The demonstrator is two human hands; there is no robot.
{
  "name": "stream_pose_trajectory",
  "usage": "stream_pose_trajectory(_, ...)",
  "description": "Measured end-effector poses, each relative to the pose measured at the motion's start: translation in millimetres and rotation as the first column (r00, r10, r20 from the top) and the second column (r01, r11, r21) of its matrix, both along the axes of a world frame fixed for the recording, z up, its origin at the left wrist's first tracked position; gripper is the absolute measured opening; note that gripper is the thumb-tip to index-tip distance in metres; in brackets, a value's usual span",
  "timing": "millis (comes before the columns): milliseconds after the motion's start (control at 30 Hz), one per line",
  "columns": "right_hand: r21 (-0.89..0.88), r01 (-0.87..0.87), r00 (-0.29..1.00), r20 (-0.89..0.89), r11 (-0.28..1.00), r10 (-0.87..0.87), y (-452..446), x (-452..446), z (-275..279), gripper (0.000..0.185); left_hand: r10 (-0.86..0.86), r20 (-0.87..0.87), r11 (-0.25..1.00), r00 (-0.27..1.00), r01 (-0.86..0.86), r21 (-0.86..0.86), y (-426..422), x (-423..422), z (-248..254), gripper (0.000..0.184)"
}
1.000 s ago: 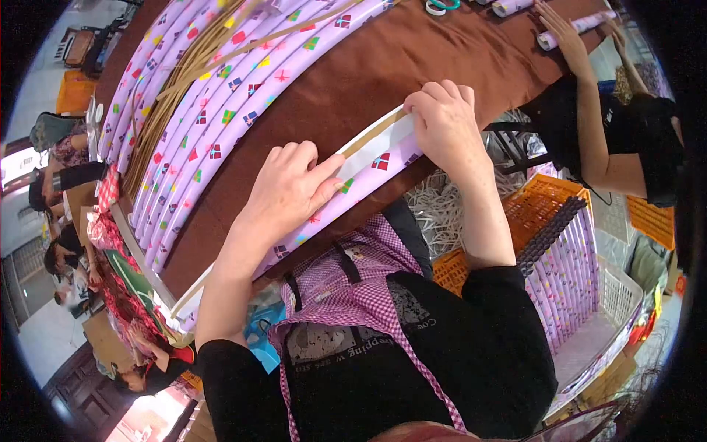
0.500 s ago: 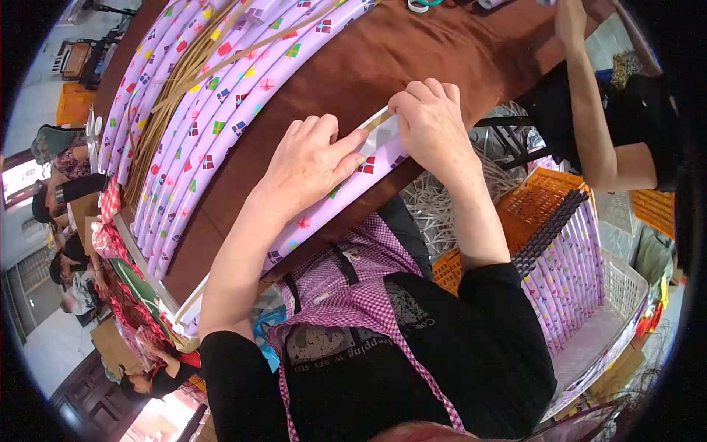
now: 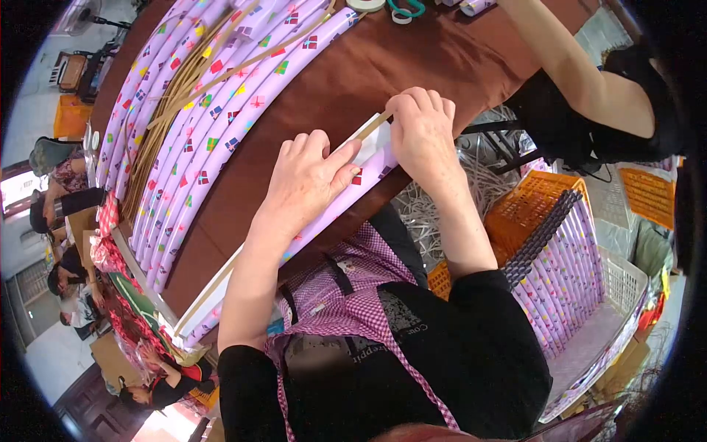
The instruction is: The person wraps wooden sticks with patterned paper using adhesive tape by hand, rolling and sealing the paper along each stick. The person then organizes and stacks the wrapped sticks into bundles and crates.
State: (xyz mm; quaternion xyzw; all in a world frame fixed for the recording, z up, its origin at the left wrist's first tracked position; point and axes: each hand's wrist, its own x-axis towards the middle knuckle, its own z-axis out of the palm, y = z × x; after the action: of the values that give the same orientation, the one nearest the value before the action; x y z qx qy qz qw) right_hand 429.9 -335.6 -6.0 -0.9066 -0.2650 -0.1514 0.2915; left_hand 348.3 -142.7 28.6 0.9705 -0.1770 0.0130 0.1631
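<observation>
A lilac roll of gift wrapping paper (image 3: 317,227) with a printed present pattern lies aslant along the near table edge. Its white underside shows at the upper edge, where a narrow tan strip (image 3: 373,127) runs lengthwise. My left hand (image 3: 305,177) is closed on the roll, thumb and forefinger pressing at the strip and paper edge. Farther right, my right hand (image 3: 423,132) has its fingers curled over the roll's upper end, beside the strip's tip. Both hands partly cover the paper. Several similar rolls (image 3: 221,125) lie at the left with loose tan strips (image 3: 173,114) on top.
A brown cloth (image 3: 309,103) covers the table. Tape rings (image 3: 405,10) sit at the far edge. On the right are a co-worker's arm (image 3: 560,51), an orange crate (image 3: 541,199) and a white basket (image 3: 622,283) of finished rolls. Shredded strips (image 3: 471,177) lie below.
My hands stay on the roll, and more of its white underside and tan strip shows at the lower left. The co-worker's arm has moved left, its hand now out of view.
</observation>
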Motion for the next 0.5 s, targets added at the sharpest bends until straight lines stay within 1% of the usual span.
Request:
stream_pose_trajectory(33, 0.043, 0.036, 0.999, 0.018, 0.998, -0.037, -0.2, 0.7, -0.6, 0.016, 0.017, -0.011, 1.0, 1.0, -0.017, 0.004, -0.7, -0.2, 0.9, 0.033)
stream_pose_trajectory(67, 0.04, 0.039, 0.999, 0.025, 0.998, -0.04, -1.1, 1.2, -1.7, 0.016, 0.014, -0.005, 1.0, 1.0, -0.014, 0.0, -1.2, -0.3, 1.4, 0.033)
stream_pose_trajectory(133, 0.135, 0.08, 0.996, 0.033, 0.988, -0.085, -4.6, 3.2, -3.0, 0.02, 0.022, -0.014, 1.0, 1.0, -0.022, 0.01, -2.0, -0.4, 1.7, 0.033)
stream_pose_trajectory(167, 0.131, 0.081, 0.995, 0.039, 0.988, -0.087, -8.6, 6.3, -2.3, 0.02, 0.021, -0.009, 1.0, 1.0, -0.021, 0.006, -1.7, -0.6, 0.5, 0.033)
stream_pose_trajectory(233, 0.187, 0.036, 0.997, -0.068, 0.982, -0.023, -18.7, 12.8, -0.6, 0.022, 0.019, 0.031, 1.0, 0.999, -0.019, 0.004, -0.6, -1.1, -2.8, 0.03)
stream_pose_trajectory(267, 0.183, 0.037, 0.997, -0.066, 0.982, -0.025, -20.6, 16.2, 1.6, 0.022, 0.018, 0.033, 1.0, 0.999, -0.018, 0.001, -1.0, -1.3, -3.0, 0.03)
stream_pose_trajectory(333, 0.133, -0.142, 0.982, -0.104, 0.981, 0.157, -22.1, 23.7, 9.4, 0.026, 0.03, 0.038, 0.999, 0.999, -0.031, 0.009, -1.9, -2.6, -3.3, 0.032)
stream_pose_trajectory(367, 0.085, -0.208, 0.969, -0.118, 0.974, 0.217, -21.1, 26.0, 14.4, 0.027, 0.034, 0.037, 0.999, 0.999, -0.034, 0.007, -2.2, -2.9, -3.8, 0.032)
stream_pose_trajectory(400, 0.083, -0.212, 0.968, -0.118, 0.974, 0.221, -19.0, 28.0, 16.0, 0.027, 0.036, 0.044, 0.999, 0.998, -0.036, 0.002, -2.4, -2.5, -4.3, 0.033)
stream_pose_trajectory(467, 0.014, -0.335, 0.934, -0.126, 0.942, 0.334, -14.5, 30.1, 17.5, 0.025, 0.042, 0.052, 0.999, 0.998, -0.042, -0.001, -2.8, -3.2, -4.5, 0.033)
stream_pose_trajectory(500, 0.014, -0.338, 0.933, -0.125, 0.941, 0.337, -13.4, 29.8, 17.4, 0.025, 0.043, 0.052, 0.999, 0.998, -0.043, -0.009, -3.0, -3.5, -4.4, 0.033)
